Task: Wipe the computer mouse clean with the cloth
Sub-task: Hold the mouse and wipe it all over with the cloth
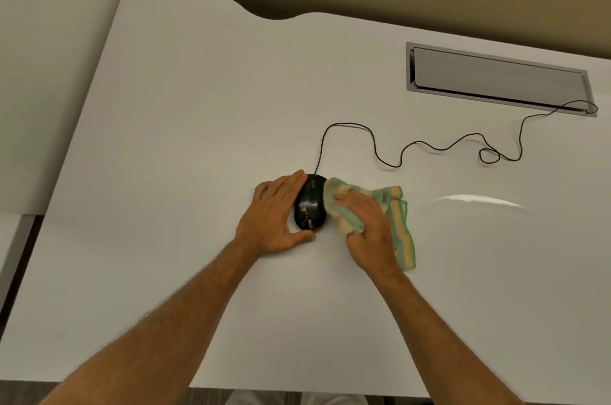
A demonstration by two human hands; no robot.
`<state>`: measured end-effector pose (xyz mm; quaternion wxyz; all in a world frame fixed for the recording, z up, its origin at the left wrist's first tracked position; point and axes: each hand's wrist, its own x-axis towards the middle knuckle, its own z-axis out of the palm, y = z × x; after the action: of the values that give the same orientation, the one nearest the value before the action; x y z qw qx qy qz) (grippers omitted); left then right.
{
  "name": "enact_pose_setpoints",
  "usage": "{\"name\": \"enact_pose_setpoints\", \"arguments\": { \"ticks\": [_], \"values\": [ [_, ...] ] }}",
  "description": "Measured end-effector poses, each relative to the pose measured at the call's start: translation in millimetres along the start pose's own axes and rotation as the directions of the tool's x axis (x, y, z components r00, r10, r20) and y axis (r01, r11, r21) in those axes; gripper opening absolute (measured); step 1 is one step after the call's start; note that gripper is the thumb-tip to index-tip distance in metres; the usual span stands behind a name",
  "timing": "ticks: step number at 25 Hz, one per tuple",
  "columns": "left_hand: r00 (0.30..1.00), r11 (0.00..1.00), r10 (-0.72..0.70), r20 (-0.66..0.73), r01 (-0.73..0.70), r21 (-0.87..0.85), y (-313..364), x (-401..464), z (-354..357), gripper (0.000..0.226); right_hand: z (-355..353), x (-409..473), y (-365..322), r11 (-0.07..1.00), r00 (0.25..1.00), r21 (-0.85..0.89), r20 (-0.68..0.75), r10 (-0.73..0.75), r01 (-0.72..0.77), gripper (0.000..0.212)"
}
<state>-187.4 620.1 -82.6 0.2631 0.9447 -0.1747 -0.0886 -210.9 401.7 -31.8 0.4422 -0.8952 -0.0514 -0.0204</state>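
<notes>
A: Where's the computer mouse (310, 202) sitting?

B: On the white table (165, 140), about midway between its left and right edges and nearer the front edge than the back. Long axis runs front to back, nose and cable (429, 146) pointing at the back edge.

A: And the hands?

B: The left hand (276, 217) lies loosely open against the mouse's left side, thumb at the tail, bracing rather than gripping. The right hand (370, 232) is closed on a bunched striped cloth (350, 206), pressed to the right flank.

A: How will it handle?

B: Probably light, hard and smooth, so it would skid if unbraced; hold it by the flanks. The cloth looks soft and limp, so should mould around curves. Pale smears show near the tail, so wiping isn't done
</notes>
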Motion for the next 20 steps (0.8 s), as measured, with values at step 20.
{"name": "enact_pose_setpoints", "arguments": {
  "ticks": [20],
  "values": [
    [1.0,1.0,0.009,0.009,-0.009,0.008,-0.6,-0.2,-0.6,0.118,0.4,57.8,-17.6,0.846,0.891,0.314,-0.003,0.454,-0.43,0.025]
  ]
}}
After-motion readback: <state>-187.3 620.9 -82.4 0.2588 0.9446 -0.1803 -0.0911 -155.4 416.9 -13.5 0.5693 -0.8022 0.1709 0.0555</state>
